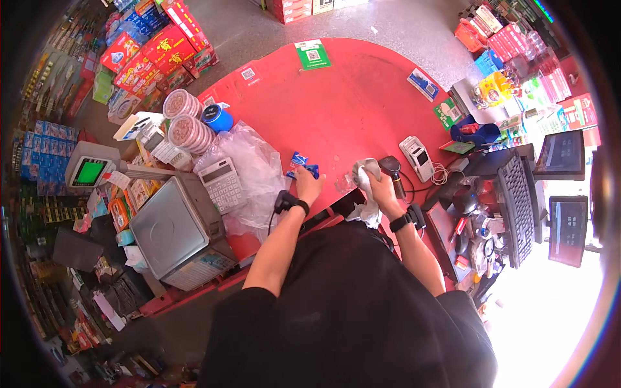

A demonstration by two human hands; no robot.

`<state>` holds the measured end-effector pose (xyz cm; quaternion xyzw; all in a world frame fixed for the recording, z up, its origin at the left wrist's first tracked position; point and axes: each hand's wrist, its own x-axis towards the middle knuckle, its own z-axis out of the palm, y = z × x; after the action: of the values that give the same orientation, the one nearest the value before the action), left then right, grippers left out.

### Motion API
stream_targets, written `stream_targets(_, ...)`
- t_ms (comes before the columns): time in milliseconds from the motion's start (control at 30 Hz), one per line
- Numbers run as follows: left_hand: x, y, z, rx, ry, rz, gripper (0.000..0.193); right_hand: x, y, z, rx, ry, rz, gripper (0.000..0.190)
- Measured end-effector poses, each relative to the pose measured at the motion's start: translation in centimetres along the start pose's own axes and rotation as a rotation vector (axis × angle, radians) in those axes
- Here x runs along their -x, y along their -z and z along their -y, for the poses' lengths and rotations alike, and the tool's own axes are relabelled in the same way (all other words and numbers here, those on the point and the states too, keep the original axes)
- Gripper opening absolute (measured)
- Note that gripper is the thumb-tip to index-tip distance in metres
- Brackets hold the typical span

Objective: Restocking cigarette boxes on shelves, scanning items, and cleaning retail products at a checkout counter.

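Small blue packets point(297, 160), one with red on it, are at the fingers of my left hand point(309, 185), over the red counter point(339, 106). My fingers close around part of them and hide it. My right hand point(383, 189) grips a crumpled grey-white cloth point(365, 170), whose lower end hangs at the counter's near edge. Just right of that hand stands a black handheld barcode scanner point(391, 167). Beyond it lies a white payment terminal point(417, 157) with a cable. Wet-looking clear spots or film point(345, 184) show between my hands.
To the left are clear plastic bags point(257, 169), a calculator point(221, 184), stacked round tubs point(187, 131), a blue canister point(217, 118) and a weighing scale point(170, 225). At right are a keyboard point(516, 208) and two monitors point(560, 155). Printed code cards point(313, 55) lie along the counter's far rim.
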<state>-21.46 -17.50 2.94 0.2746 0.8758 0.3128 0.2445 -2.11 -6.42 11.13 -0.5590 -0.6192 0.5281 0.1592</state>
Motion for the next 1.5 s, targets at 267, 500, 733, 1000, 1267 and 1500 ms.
stream_targets(267,-0.2,1.1,-0.9,-0.338,-0.245,-0.164,0.045,3.7,3.9,1.0,-0.040,-0.151,-0.065,0.040)
stream_targets(500,-5.9,3.5,2.4,-0.370,-0.114,-0.111,0.044,3.2,2.7,0.4,-0.219,-0.155,0.011,0.038)
stream_targets(733,-6.8,4.4,3.6,0.767,0.298,0.359,0.035,2.8,1.3,5.2,-0.686,-0.307,0.155,0.046)
stream_targets(1000,1.8,11.2,-7.1,1.744,0.235,0.630,0.044,6.0,-3.9,14.7,-0.030,0.643,0.125,0.042)
stream_targets(1267,3.4,11.4,-6.4,1.963,0.044,0.649,0.052,4.9,-7.3,13.4,0.493,1.267,0.139,0.029)
stream_targets(1500,3.3,12.3,-6.6,1.785,0.012,0.458,0.034,3.9,-8.1,14.0,0.340,1.173,0.061,0.023)
